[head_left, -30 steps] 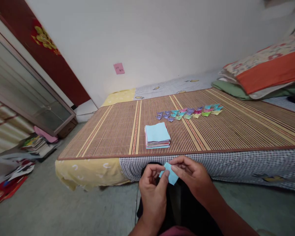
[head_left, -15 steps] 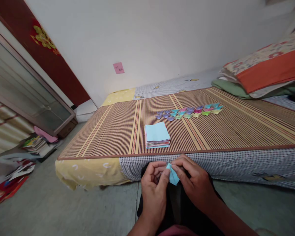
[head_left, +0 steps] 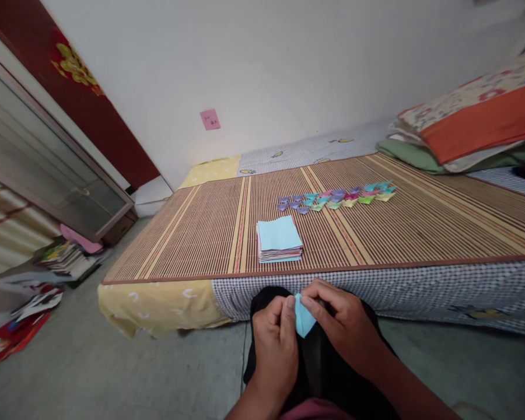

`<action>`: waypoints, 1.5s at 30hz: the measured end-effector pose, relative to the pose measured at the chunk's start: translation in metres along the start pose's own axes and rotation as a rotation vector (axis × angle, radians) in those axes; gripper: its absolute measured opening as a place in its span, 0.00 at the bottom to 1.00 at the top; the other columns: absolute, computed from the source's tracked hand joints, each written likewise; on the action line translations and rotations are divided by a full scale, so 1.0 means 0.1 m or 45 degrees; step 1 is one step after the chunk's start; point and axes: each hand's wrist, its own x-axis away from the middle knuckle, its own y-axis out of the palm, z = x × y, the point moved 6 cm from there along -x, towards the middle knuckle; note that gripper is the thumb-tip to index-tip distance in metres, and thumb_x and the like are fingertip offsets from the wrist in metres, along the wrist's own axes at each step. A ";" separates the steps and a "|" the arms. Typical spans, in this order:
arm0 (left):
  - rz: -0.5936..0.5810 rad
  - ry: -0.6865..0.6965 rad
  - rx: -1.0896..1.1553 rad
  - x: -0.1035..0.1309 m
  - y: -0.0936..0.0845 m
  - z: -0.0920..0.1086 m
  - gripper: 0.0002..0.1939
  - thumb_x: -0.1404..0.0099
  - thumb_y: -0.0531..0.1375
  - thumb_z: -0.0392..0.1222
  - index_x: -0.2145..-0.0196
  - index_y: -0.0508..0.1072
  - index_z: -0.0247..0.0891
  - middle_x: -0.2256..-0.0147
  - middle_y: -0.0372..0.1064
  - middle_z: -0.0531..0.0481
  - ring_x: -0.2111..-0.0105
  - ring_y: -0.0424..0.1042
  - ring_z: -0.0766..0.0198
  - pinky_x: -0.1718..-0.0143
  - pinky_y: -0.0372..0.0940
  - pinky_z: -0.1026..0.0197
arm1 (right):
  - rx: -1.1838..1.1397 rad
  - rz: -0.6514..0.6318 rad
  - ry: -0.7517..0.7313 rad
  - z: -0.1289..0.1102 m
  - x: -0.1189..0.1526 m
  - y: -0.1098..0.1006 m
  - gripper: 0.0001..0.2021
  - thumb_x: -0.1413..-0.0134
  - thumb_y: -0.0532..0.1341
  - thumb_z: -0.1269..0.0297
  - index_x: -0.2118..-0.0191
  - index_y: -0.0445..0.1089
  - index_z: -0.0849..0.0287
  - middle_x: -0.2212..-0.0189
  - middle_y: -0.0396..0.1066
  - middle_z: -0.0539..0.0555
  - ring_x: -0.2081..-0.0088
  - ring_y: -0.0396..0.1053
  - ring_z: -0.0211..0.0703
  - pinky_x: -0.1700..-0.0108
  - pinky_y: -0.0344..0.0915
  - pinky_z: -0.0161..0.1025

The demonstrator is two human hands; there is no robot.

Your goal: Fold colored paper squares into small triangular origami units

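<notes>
A small folded piece of light-blue paper [head_left: 304, 319] is held above my lap, its pointed end downward. My left hand [head_left: 275, 335] pinches its upper left edge between thumb and curled fingers. On the other side, my right hand [head_left: 339, 318] grips the top right edge with thumb and forefinger. Just beyond my hands, a stack of square paper sheets [head_left: 280, 236] lies on the striped mat, a light-blue sheet on top. Farther back, several small folded paper pieces [head_left: 335, 200] in purple, blue, pink, green and yellow form slanting rows.
The striped bamboo mat [head_left: 192, 233] covers a bed with a checked and yellow sheet [head_left: 166, 303]. Folded bedding [head_left: 481, 122] is piled at the right. A glass-fronted cabinet [head_left: 61, 146] stands left, with magazines [head_left: 67, 259] on the floor near it. A pink note [head_left: 210, 119] is on the wall.
My left fingers have curled in tighter, and the thumb has turned upright against the paper. The folded paper has shifted slightly left and down, and its tip points more straight downward.
</notes>
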 end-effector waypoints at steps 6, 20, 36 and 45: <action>0.042 0.042 -0.093 -0.01 -0.01 -0.01 0.23 0.24 0.51 0.48 0.78 0.58 0.40 0.79 0.52 0.57 0.78 0.53 0.67 0.74 0.47 0.60 | -0.043 -0.076 -0.047 -0.04 0.01 0.02 0.10 0.30 0.56 0.68 0.64 0.72 0.56 0.69 0.71 0.49 0.66 0.70 0.39 0.62 0.65 0.34; -0.342 -0.055 0.103 -0.01 0.02 0.05 0.21 0.28 0.59 0.53 0.75 0.67 0.38 0.77 0.59 0.55 0.75 0.59 0.66 0.72 0.54 0.63 | -0.259 -0.055 0.277 0.11 0.02 0.03 0.15 0.34 0.59 0.58 0.72 0.67 0.57 0.77 0.62 0.46 0.75 0.62 0.37 0.73 0.60 0.34; -0.686 -0.277 0.502 0.02 0.20 0.08 0.30 0.24 0.51 0.58 0.72 0.77 0.32 0.77 0.76 0.44 0.76 0.73 0.63 0.71 0.65 0.64 | -0.692 -0.159 0.589 0.31 0.05 0.07 0.19 0.40 0.64 0.48 0.73 0.67 0.58 0.84 0.65 0.46 0.84 0.62 0.35 0.81 0.60 0.33; -0.278 -0.385 0.659 0.02 0.14 -0.10 0.18 0.35 0.68 0.52 0.62 0.67 0.39 0.77 0.70 0.56 0.78 0.66 0.68 0.75 0.62 0.67 | -0.567 -0.183 0.568 0.34 -0.04 0.06 0.14 0.45 0.65 0.54 0.74 0.67 0.58 0.81 0.63 0.46 0.79 0.61 0.36 0.76 0.60 0.33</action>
